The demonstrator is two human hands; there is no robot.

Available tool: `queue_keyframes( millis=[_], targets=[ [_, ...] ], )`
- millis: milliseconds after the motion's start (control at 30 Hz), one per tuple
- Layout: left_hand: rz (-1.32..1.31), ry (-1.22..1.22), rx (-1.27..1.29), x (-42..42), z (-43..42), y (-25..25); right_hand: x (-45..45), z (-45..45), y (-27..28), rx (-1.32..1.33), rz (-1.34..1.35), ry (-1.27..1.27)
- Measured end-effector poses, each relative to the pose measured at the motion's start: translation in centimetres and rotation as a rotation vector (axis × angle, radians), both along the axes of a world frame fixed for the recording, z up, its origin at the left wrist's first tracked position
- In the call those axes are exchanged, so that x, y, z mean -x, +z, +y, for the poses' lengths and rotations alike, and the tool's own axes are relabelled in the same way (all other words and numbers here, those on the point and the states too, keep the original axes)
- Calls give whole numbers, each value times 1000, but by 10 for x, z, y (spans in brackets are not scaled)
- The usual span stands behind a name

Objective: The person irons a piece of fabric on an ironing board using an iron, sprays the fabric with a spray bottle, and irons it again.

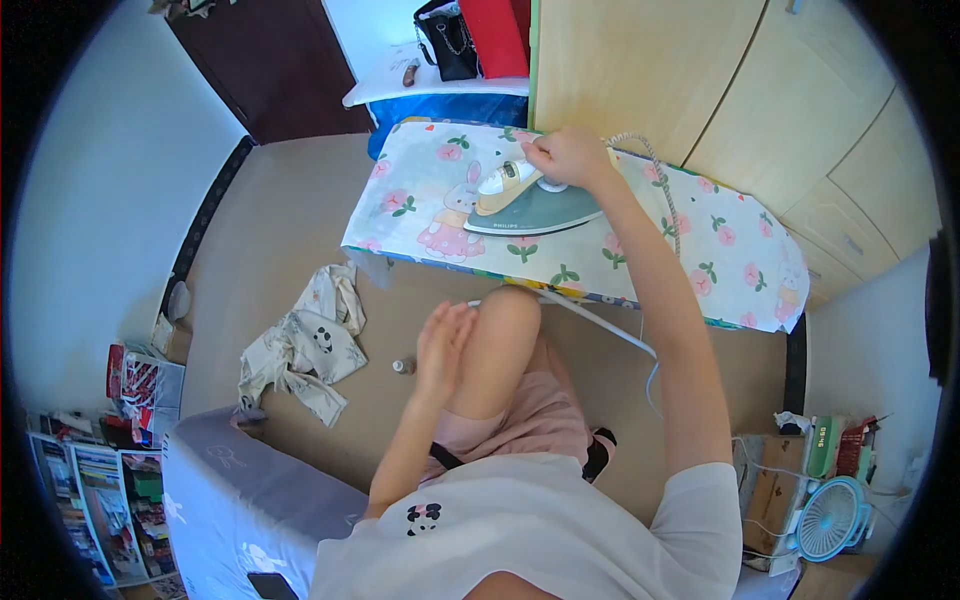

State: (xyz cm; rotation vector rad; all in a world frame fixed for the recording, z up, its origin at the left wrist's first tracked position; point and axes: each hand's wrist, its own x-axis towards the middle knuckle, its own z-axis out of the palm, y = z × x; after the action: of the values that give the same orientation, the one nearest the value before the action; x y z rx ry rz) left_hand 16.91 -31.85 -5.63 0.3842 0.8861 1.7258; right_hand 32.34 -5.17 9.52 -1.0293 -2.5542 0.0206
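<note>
My right hand [570,158] is closed around the handle of a green and white clothes iron [530,214]. The iron is over the left half of an ironing board [620,195], whose white cover has pink flowers and rabbits; I cannot tell whether its base fully touches the cover. From the iron a braided cord [672,190] arcs to the right across the board. My left hand [445,342] is held in front of the board beside my raised knee, fingers stretched out and nothing in it.
Crumpled pale clothes [310,345] lie on the floor at left, with a small bottle [404,366] nearby. A bed [250,490] fills the lower left. Behind the board stand wooden cabinets [640,70] and a black handbag [447,40]. A blue fan [832,518] is at lower right.
</note>
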Motion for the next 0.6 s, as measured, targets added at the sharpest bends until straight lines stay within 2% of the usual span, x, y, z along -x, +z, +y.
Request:
queue_keyframes(
  millis=[133, 200, 367, 500, 567, 600],
  targets=[
    [-107, -89, 14, 18, 47, 6, 1, -7, 3, 7, 31, -30],
    [-313, -244, 92, 12, 68, 12, 1, -8, 3, 40, 43, -22],
    [-270, -376, 183, -4, 100, 11, 0, -6, 5, 30, -1, -25],
    [-182, -338, 149, -12, 102, 11, 0, -7, 6, 21, 3, 8],
    [-28, -256, 166, -15, 100, 10, 0, -9, 8, 8, 31, 16],
    [-58, -258, 149, -15, 100, 5, -2, -7, 7, -2, 32, 49]
  ],
)
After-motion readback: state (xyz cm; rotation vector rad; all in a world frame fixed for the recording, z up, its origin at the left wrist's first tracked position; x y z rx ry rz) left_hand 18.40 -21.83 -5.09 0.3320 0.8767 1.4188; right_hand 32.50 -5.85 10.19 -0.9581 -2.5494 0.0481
